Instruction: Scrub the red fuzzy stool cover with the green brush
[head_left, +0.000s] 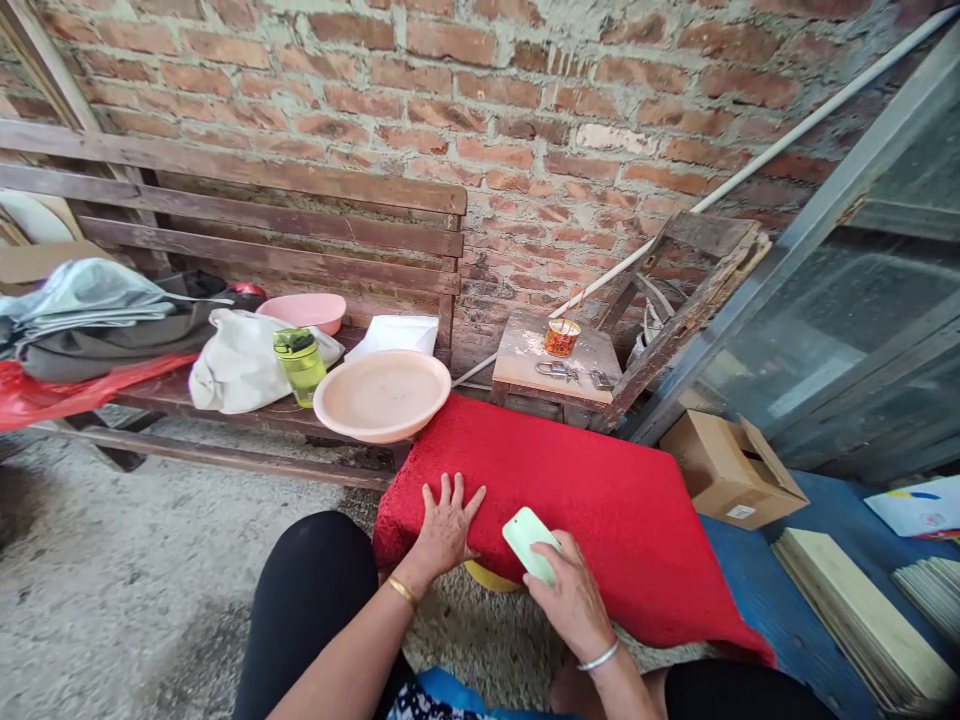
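A red cloth (pixel 555 500) with a velvety look covers a low surface in front of me. My left hand (pixel 448 530) lies on its near left part, palm down with the fingers spread. In my right hand (pixel 574 590) is a pale green, flat handheld piece (pixel 529 540) with rounded corners and a small hole near one end. My thumb and fingers grip its near end, and its underside is hidden. It is over the cloth's near edge, to the right of my left hand. Part of something yellow (pixel 491 578) shows below that edge.
A wooden bench (pixel 300 192) holds a pale pink basin (pixel 382 395), a green bottle (pixel 301 368), a white bag (pixel 240 365) and folded clothes (pixel 112 310). Behind the cloth, a stool (pixel 517 365) bears a patterned cup (pixel 561 340) and padlocks (pixel 555 370). A cardboard box (pixel 720 470) stands right.
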